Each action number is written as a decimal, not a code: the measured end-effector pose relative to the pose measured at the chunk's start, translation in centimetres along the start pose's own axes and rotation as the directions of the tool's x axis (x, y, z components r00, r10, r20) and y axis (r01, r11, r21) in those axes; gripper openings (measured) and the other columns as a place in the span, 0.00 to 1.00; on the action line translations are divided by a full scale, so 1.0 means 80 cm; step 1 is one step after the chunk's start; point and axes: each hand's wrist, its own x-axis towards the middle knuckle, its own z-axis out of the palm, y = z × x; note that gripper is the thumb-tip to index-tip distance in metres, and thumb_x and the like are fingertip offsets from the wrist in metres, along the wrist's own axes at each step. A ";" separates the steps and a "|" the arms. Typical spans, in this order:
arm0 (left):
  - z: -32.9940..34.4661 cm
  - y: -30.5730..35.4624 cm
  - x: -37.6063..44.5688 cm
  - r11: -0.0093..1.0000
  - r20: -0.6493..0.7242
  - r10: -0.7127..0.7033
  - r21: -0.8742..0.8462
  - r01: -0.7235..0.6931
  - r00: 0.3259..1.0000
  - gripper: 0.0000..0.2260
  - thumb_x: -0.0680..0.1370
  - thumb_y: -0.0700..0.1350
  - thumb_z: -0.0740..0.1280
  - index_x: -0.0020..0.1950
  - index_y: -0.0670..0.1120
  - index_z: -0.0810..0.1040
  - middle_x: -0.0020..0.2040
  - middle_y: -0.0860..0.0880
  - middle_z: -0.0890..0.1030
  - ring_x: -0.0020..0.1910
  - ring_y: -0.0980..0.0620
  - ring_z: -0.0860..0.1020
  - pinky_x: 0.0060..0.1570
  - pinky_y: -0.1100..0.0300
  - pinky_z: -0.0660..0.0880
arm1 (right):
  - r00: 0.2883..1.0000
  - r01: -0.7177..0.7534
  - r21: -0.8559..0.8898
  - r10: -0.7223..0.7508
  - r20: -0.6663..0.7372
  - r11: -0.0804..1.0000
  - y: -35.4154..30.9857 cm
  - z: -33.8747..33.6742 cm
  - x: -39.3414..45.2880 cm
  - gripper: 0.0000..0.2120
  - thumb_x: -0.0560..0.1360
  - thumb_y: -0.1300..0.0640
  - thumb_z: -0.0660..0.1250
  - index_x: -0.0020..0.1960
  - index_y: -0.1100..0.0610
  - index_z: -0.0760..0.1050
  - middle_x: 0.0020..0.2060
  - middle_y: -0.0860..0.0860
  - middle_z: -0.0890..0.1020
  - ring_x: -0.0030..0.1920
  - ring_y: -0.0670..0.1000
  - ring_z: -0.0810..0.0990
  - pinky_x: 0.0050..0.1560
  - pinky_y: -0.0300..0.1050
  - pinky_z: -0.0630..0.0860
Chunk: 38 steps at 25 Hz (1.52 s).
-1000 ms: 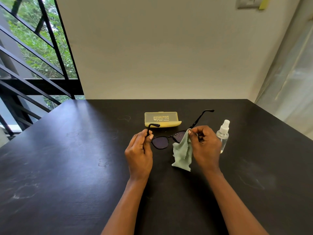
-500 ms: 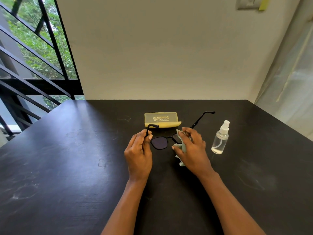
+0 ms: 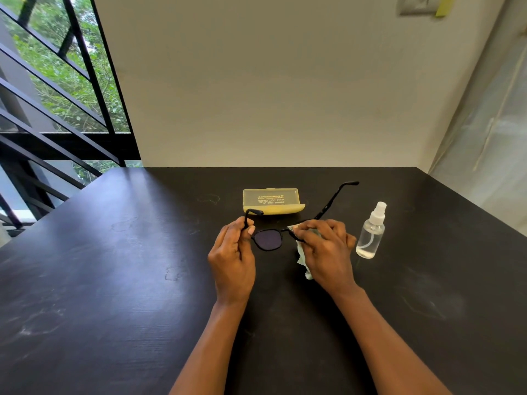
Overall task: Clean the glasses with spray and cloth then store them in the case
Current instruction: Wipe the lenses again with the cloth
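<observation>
Glasses (image 3: 268, 240) held above the table (image 3: 114, 280), mid-wipe: our left hand (image 3: 232, 262) pinches one temple, right hand (image 3: 328, 252) presses the cloth (image 3: 302, 259) round the other lens. Storing is left; case (image 3: 272, 201) lies closed behind, spray (image 3: 370, 232) just right. Dark table, plain wall, window left.

Black table (image 3: 142, 280): case (image 3: 271, 201), spray bottle (image 3: 370, 235).

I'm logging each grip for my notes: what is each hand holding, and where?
Left hand pinches the glasses by their left temple arm; right hand pinches the cloth over the other lens.
</observation>
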 end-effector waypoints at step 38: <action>0.001 -0.005 -0.002 0.996 0.000 -0.038 -0.076 0.038 0.999 0.08 0.76 0.39 0.64 0.52 0.39 0.79 0.44 0.45 0.81 0.41 0.52 0.80 0.41 0.59 0.79 | 0.999 -0.008 -0.127 0.015 0.052 0.992 0.014 0.000 0.001 0.20 0.63 0.59 0.77 0.50 0.42 0.80 0.57 0.48 0.66 0.54 0.55 0.63 0.43 0.52 0.61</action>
